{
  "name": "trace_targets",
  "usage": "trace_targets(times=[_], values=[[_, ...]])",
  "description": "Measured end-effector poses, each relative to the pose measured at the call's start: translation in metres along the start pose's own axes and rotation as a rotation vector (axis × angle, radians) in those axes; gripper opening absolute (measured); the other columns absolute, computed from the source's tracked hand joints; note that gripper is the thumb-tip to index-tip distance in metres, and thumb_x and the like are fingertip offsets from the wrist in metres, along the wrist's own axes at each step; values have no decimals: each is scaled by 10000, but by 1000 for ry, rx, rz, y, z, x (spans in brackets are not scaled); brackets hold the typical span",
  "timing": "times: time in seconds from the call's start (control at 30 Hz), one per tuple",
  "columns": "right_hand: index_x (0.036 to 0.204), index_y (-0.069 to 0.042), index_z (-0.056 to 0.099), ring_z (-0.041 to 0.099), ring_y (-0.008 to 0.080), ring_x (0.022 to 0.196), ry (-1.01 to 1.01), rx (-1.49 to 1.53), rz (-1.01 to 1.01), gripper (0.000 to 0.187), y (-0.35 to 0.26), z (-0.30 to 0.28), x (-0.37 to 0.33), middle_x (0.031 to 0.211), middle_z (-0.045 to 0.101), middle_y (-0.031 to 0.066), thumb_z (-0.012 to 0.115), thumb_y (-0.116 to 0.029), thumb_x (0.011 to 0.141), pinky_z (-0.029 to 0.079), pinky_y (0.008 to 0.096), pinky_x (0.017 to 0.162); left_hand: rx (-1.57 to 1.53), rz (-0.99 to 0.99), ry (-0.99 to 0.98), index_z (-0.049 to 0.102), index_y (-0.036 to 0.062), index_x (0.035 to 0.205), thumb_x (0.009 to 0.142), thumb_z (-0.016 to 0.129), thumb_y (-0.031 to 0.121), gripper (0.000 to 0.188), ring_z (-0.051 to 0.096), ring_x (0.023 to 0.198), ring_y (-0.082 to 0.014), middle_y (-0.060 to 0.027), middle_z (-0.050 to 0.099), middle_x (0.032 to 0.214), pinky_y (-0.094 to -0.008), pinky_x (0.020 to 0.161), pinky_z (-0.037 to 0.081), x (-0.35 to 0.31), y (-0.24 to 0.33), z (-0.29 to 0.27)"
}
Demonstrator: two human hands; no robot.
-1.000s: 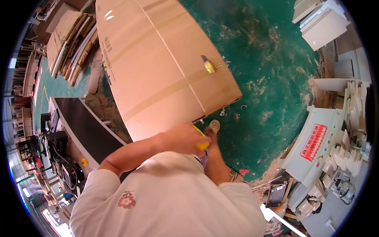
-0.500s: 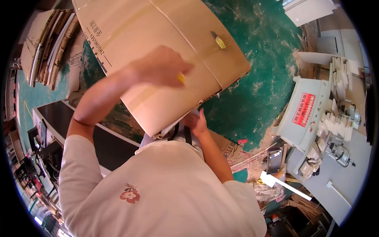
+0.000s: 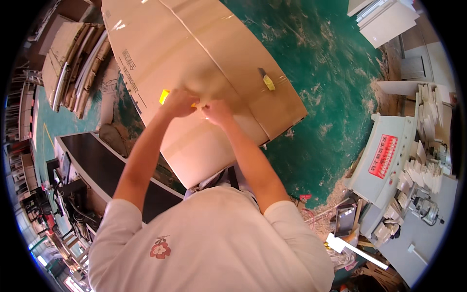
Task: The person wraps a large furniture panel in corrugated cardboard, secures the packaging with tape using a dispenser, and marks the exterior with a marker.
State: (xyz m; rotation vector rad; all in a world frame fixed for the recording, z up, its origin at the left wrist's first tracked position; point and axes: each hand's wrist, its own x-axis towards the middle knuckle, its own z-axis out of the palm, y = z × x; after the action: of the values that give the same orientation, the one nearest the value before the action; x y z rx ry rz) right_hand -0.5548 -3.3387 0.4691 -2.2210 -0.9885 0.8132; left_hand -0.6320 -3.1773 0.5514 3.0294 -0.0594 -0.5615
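Observation:
A large cardboard box (image 3: 214, 29) lies in front of me, with a taped seam along its top. Above its near part, my left hand (image 3: 181, 103) is closed around a small bright yellow object (image 3: 164, 96); the fingers hide most of it, so its kind is unclear. Just to the right, my right hand (image 3: 217, 112) has its fingers curled in a pinch close to the left fingertips. What it pinches is too small to make out. A yellow piece with a dark end (image 3: 268, 82) lies on the box's right part.
Flattened cardboard (image 3: 73, 63) is stacked at the far left. A dark panel with a pale edge (image 3: 97, 151) lies left of the box. At the right stands a grey machine (image 3: 377, 165) with a red label and white strips beside it. Green floor (image 3: 316, 97) shows beyond the box.
My right hand has come up from the box's near edge onto its top, beside the left. My left hand has moved left with the yellow object. The view has shifted slightly.

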Motion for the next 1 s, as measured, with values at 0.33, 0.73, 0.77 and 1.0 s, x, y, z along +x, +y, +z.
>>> trace_targets(times=[0.33, 0.73, 0.77, 1.0], values=[[880, -35, 676, 683, 314, 862, 174, -397, 189, 253, 99, -125, -4, 851, 704, 151, 692, -283, 836, 536, 440, 745, -42, -275, 29, 724, 192, 806, 851, 614, 288, 153, 664, 776, -277, -54, 661, 749, -446, 677, 528, -9, 22, 15], [961, -22, 651, 631, 308, 956, 1109, 77, -175, 319, -36, 65, -10, 942, 678, 164, 576, -332, 953, 498, 420, 796, -794, -342, 395, 733, 189, 1113, 943, 623, 361, 266, 692, 897, -227, -54, 733, 992, -358, 762, 538, -74, -33, 26], [929, -16, 640, 621, 311, 971, 1011, 236, -162, 297, -45, 68, -18, 947, 669, 164, 600, -311, 941, 495, 417, 799, -999, -300, 352, 725, 162, 1140, 944, 641, 339, 277, 686, 911, -198, -49, 731, 1015, -333, 778, 535, -81, -38, 31], [824, -16, 631, 606, 328, 832, 889, 297, 27, 228, -52, 61, -150, 838, 624, 155, 767, -197, 797, 487, 412, 753, -1575, 29, -173, 517, 32, 1401, 934, 689, 229, 535, 607, 1063, -166, -112, 664, 1166, -309, 952, 471, -141, 14, 33]])
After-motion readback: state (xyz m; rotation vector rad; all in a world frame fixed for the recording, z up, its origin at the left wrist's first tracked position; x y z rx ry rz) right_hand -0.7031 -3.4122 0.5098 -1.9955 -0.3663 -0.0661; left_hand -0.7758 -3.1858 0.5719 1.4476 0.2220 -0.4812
